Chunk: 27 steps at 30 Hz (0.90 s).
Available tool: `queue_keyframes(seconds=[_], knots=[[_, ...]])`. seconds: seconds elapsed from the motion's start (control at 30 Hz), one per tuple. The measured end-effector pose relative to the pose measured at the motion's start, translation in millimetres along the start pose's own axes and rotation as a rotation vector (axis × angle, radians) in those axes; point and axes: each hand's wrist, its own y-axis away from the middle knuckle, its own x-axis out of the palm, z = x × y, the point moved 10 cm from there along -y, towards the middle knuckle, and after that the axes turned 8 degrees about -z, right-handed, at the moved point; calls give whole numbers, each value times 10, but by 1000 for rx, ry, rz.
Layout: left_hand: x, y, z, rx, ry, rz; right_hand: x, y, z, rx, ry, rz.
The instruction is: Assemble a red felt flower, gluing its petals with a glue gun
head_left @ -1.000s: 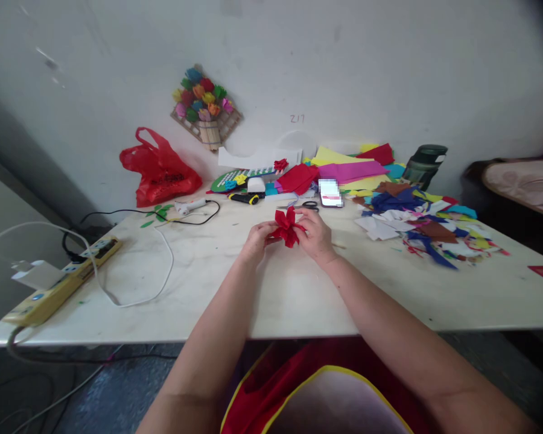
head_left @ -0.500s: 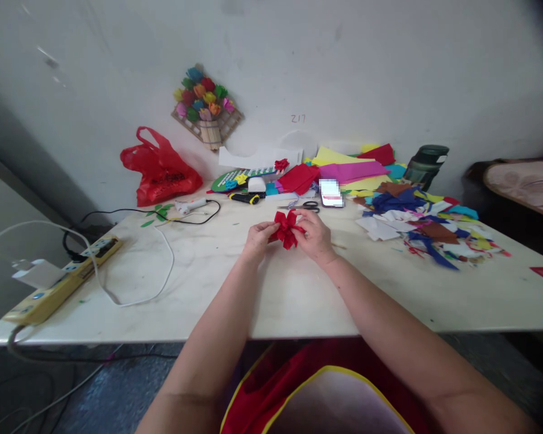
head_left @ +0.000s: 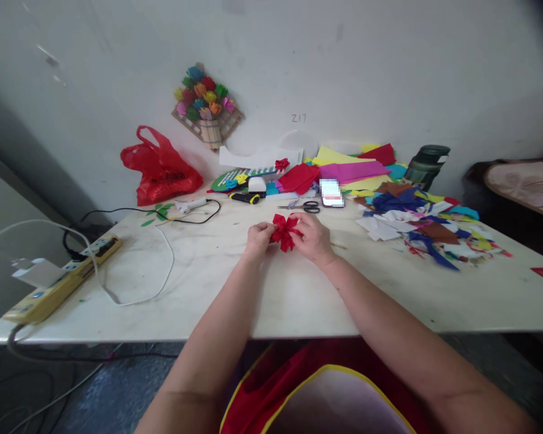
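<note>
A red paper flower (head_left: 284,232) with several petals is held above the middle of the white table. My left hand (head_left: 259,239) pinches its left edge between thumb and fingers. On the other side, my right hand (head_left: 314,238) is closed on the right-hand petals, fingertips near the flower's centre. Just behind the hands lie black-handled scissors (head_left: 311,207). A phone (head_left: 332,193) with a lit, blurred screen rests beyond them. A thin stick (head_left: 339,245) lies to the right of my right hand.
Paper scraps (head_left: 425,220) are heaped at right, before a dark green bottle (head_left: 428,166). Coloured sheets (head_left: 350,172) lie at the back. At left are a red bag (head_left: 167,175), a glue gun (head_left: 190,206), green paper leaves (head_left: 158,212) and a power strip (head_left: 63,280) with looping cables.
The flower has shifted slightly left and turned in my fingers, and its petals look more bunched. Both hands keep their hold, with the right fingers slightly lower.
</note>
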Motion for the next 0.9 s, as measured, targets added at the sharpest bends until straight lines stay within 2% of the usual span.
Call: queue_keyframes(seconds=[0.3, 0.7, 0.9], knots=[[108, 45, 91, -70, -3, 95, -7, 6, -28, 16, 1, -22], [46, -34, -60, 149, -238, 9, 55, 27, -120, 77, 55, 39], [163, 73, 16, -3, -115, 152, 56, -2, -4, -45, 86, 64]])
